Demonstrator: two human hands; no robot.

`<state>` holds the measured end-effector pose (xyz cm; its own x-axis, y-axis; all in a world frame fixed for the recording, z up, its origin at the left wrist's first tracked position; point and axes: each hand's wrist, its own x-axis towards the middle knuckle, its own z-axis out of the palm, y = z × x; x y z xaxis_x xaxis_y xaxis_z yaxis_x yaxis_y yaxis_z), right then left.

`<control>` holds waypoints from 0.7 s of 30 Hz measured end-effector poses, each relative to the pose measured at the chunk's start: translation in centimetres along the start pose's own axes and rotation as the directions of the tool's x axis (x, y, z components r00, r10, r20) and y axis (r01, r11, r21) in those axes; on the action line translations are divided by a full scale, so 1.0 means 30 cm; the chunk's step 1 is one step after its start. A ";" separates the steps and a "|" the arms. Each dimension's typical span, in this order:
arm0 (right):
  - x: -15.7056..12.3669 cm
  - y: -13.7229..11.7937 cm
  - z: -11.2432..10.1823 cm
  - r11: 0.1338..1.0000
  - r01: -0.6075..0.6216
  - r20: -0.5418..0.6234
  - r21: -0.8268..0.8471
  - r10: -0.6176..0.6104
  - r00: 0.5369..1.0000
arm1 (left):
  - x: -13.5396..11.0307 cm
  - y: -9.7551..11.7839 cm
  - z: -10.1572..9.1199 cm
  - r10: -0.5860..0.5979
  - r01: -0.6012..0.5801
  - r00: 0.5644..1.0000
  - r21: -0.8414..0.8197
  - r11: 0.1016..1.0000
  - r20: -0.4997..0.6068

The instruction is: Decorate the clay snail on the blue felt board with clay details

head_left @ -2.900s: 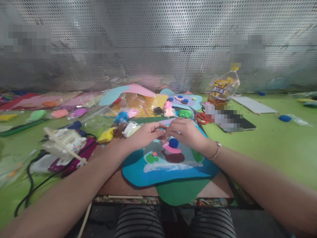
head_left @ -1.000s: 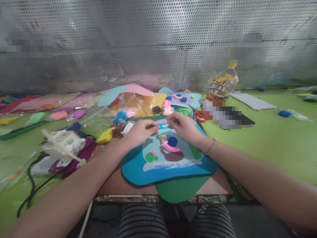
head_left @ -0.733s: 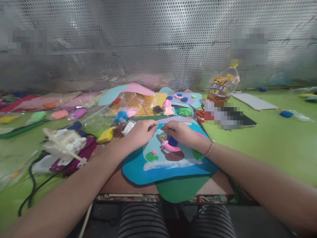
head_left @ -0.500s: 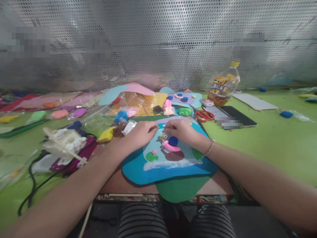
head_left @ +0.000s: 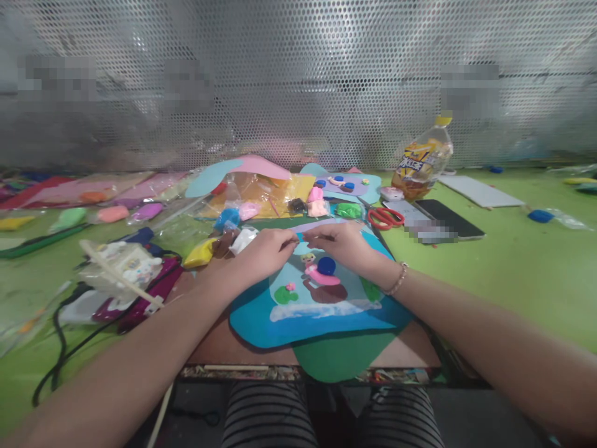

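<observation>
A blue craft board [head_left: 261, 323] with a clay picture lies in front of me: a small clay figure [head_left: 306, 258], a pink body with a blue ball [head_left: 326, 266], a brown mound and a green lily pad [head_left: 284, 295]. My left hand [head_left: 263, 252] and my right hand [head_left: 347, 244] hover over the top of the picture, fingertips pinched and nearly touching. Between them is a tiny bit of something that I cannot make out. A bracelet sits on my right wrist.
Clay lumps in bags [head_left: 228, 219] and coloured sheets crowd the back left. Red scissors [head_left: 385, 218], a phone [head_left: 448, 218] and a plastic bottle [head_left: 422, 158] stand at the right. A white packet with a stick [head_left: 121, 267] and a black cord lie left. Perforated metal wall behind.
My hands parted and lifted from the picture, then came back together above the small figure. The board and clay pieces have stayed in place.
</observation>
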<state>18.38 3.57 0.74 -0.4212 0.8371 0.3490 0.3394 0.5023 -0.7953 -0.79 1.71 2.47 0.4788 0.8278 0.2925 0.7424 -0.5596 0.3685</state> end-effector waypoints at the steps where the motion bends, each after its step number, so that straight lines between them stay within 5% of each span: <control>1: 0.000 0.000 0.002 1.000 -0.005 -0.006 0.016 0.005 1.000 | 0.000 0.001 0.000 -0.002 0.002 1.000 0.002 1.000 0.001; 11: -0.009 -0.040 -0.012 0.989 -0.065 -0.061 -0.135 0.058 0.996 | 0.002 0.006 -0.005 -0.017 0.017 1.000 0.013 1.000 0.006; 21: -0.001 -0.007 0.008 0.966 -0.125 0.080 0.228 0.109 0.991 | 0.002 0.001 -0.002 -0.012 0.012 1.000 0.018 1.000 0.013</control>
<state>18.12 3.39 0.79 -0.4480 0.8667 0.2193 0.1888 0.3315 -0.9244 -0.75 1.74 2.55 0.4758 0.8350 0.2764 0.7565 -0.5488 0.3557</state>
